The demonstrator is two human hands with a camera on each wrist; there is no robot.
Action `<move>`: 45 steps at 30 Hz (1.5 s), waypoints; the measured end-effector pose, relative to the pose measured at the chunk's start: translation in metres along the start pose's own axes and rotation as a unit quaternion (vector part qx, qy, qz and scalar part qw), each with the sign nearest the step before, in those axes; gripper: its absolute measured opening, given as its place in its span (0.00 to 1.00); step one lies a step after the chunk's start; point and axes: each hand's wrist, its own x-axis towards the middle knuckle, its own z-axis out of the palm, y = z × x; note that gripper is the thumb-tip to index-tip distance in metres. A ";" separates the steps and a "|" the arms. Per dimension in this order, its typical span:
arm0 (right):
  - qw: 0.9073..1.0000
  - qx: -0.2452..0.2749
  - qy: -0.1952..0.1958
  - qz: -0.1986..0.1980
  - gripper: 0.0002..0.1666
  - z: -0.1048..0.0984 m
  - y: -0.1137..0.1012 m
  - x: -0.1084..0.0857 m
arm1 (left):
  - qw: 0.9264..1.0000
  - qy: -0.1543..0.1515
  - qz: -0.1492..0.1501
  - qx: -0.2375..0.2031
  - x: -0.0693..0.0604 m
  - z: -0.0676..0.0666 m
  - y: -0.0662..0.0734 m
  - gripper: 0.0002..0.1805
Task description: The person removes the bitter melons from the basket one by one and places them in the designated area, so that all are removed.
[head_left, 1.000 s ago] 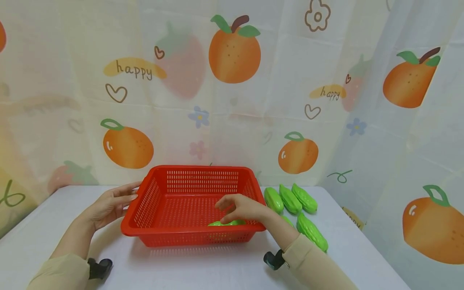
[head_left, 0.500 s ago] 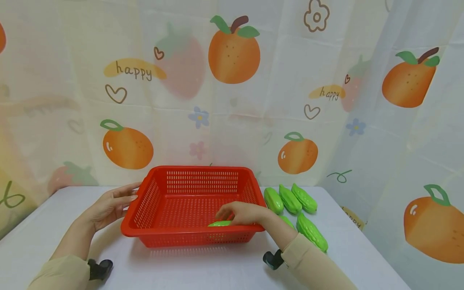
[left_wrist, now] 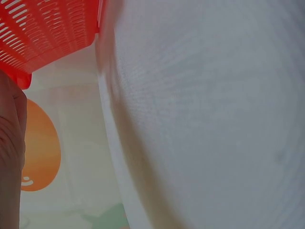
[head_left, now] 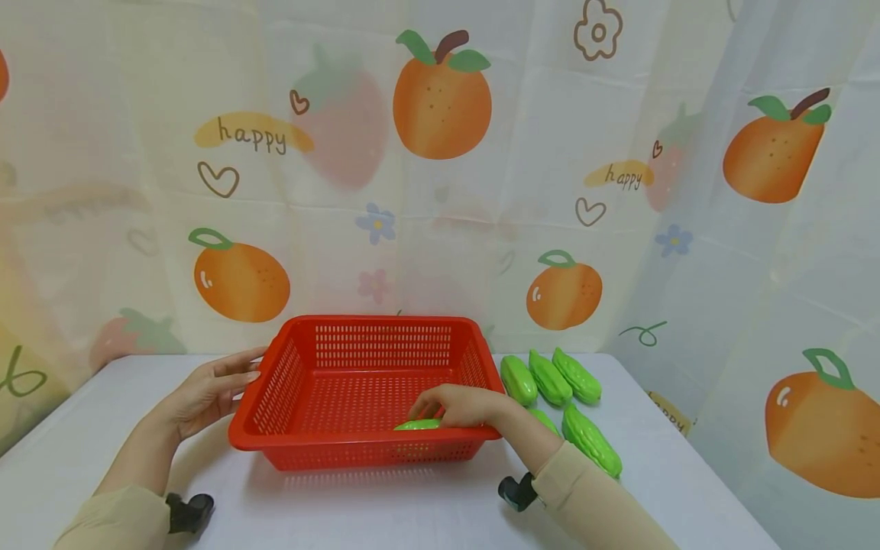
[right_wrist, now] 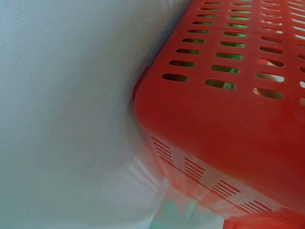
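A red slotted plastic basket (head_left: 344,454) stands on the table in the head view. My left hand (head_left: 209,393) rests at its left side, fingers fairly straight, touching the rim; in the left wrist view this hand (left_wrist: 10,129) shows beside the basket corner (left_wrist: 21,80). Inside the basket, at the front right, lies a shiny green bitter melon (head_left: 415,425). My right hand (head_left: 461,405) reaches over the right front corner with fingers curled down onto that melon. The front wall hides the fingertips and thumb. Green shows through the slots of the basket wall (right_wrist: 214,119) in the right wrist view.
Several more green bitter melons lie on the white table right of the basket, among them a front one (head_left: 591,441) and a back one (head_left: 519,380). My right forearm passes close to them. A printed fruit curtain (head_left: 440,229) hangs behind the table.
My right hand has lowered into the basket onto the bitter melon, and its fingers have come closer around it. The left hand and the basket have stayed in place.
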 end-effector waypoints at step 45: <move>0.985 0.068 0.151 -0.037 0.26 -0.002 -0.002 0.002 | 1.000 -0.008 -0.001 -0.005 0.001 -0.002 0.000 0.23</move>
